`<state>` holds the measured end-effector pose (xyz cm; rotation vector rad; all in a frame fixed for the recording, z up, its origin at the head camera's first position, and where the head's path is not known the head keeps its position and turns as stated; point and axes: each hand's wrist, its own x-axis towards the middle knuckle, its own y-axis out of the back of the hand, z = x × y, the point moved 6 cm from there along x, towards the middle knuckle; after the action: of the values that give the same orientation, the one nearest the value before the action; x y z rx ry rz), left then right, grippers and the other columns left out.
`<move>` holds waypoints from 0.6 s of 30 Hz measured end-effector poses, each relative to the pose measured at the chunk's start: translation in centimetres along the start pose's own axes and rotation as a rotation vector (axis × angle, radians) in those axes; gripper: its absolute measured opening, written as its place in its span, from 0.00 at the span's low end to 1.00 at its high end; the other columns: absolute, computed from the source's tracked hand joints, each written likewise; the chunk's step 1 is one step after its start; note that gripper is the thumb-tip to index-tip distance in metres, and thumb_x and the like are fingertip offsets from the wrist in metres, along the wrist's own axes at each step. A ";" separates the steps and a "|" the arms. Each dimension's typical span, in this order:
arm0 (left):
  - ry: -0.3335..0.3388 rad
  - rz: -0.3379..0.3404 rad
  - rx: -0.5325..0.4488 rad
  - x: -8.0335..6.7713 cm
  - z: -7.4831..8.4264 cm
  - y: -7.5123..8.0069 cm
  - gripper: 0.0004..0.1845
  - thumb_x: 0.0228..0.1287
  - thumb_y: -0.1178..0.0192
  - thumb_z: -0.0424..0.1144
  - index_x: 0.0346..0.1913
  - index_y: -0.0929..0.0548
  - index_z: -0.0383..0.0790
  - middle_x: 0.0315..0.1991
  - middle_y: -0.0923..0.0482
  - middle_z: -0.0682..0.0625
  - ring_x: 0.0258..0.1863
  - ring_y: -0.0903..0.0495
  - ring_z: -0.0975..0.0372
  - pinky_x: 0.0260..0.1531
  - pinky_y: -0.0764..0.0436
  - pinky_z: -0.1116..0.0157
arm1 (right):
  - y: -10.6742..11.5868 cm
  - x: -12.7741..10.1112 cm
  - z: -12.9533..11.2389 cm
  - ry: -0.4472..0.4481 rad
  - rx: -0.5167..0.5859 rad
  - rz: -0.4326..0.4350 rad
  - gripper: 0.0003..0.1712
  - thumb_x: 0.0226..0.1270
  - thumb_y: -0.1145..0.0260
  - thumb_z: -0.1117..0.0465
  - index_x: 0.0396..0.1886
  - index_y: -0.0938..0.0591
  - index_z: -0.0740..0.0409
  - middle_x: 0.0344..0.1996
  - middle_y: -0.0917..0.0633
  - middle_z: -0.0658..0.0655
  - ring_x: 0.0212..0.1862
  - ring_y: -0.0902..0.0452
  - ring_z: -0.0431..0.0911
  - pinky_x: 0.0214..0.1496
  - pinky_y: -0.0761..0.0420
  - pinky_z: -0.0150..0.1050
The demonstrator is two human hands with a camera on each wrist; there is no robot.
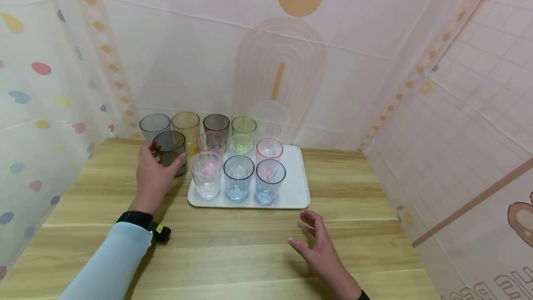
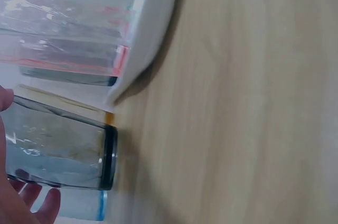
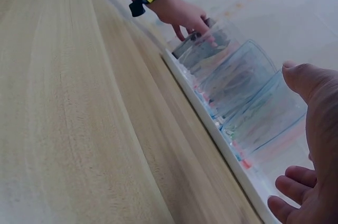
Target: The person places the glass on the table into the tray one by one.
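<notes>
My left hand (image 1: 156,172) grips a dark grey glass (image 1: 170,149) round its side, left of a white tray (image 1: 297,184). In the left wrist view the dark glass (image 2: 58,145) shows its thick base near the wooden tabletop, with thumb and fingers on opposite sides. On the tray stand clear, pink-rimmed and blue glasses; a blue glass (image 1: 269,179) is at the front right. My right hand (image 1: 320,244) hovers in front of the tray's near right corner, fingers loosely bent and holding nothing. The right wrist view shows this hand (image 3: 317,145) beside the blue glasses (image 3: 269,113).
Behind the held glass stand a blue-grey glass (image 1: 155,124) and an amber glass (image 1: 185,126). A dark glass (image 1: 216,123) and a green glass (image 1: 244,125) stand further right in that row. A patterned curtain (image 1: 187,59) hangs along the table's back edge (image 1: 333,148) and sides.
</notes>
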<state>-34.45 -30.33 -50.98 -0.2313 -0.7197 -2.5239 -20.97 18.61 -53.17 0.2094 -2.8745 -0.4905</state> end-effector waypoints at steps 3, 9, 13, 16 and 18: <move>0.035 -0.016 -0.067 -0.8 0.4 1.0 0.54 0.69 0.23 0.60 0.84 0.42 0.38 0.76 0.32 0.38 0.74 0.29 0.43 0.70 0.24 0.41 | 0.0 0.1 0.0 0.005 0.001 -0.005 0.45 0.69 0.17 0.63 0.79 0.32 0.65 0.72 0.23 0.69 0.77 0.28 0.61 0.76 0.25 0.61; 0.065 -0.095 -0.067 -3.3 2.1 4.0 0.55 0.68 0.23 0.60 0.83 0.43 0.38 0.74 0.31 0.41 0.72 0.29 0.46 0.68 0.22 0.43 | -0.4 0.5 0.0 0.015 -0.001 -0.025 0.45 0.68 0.18 0.64 0.79 0.32 0.64 0.72 0.24 0.69 0.76 0.28 0.61 0.76 0.25 0.63; -0.006 -0.190 -0.015 -5.4 3.2 5.9 0.54 0.69 0.21 0.55 0.83 0.42 0.34 0.72 0.31 0.38 0.67 0.28 0.48 0.64 0.18 0.56 | -0.8 0.7 -0.3 0.009 0.007 -0.055 0.45 0.68 0.17 0.64 0.78 0.32 0.65 0.73 0.24 0.69 0.76 0.28 0.59 0.77 0.26 0.63; -0.126 -0.276 0.013 -7.3 4.2 6.7 0.51 0.67 0.18 0.47 0.80 0.39 0.31 0.69 0.29 0.37 0.64 0.26 0.55 0.57 0.20 0.76 | -1.2 0.8 -0.6 -0.003 0.015 -0.084 0.46 0.68 0.17 0.63 0.79 0.32 0.65 0.74 0.24 0.67 0.77 0.28 0.57 0.78 0.27 0.62; -0.214 -0.339 -0.001 -8.7 5.1 6.5 0.50 0.64 0.16 0.42 0.79 0.36 0.31 0.67 0.25 0.38 0.62 0.24 0.59 0.54 0.24 0.83 | -1.6 0.9 -0.9 0.006 0.023 -0.109 0.46 0.68 0.17 0.64 0.79 0.32 0.65 0.74 0.24 0.68 0.77 0.28 0.58 0.79 0.28 0.62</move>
<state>-23.49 -28.77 -46.31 -0.4152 -0.9063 -2.8492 -21.46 16.66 -52.69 0.3725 -2.8756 -0.4753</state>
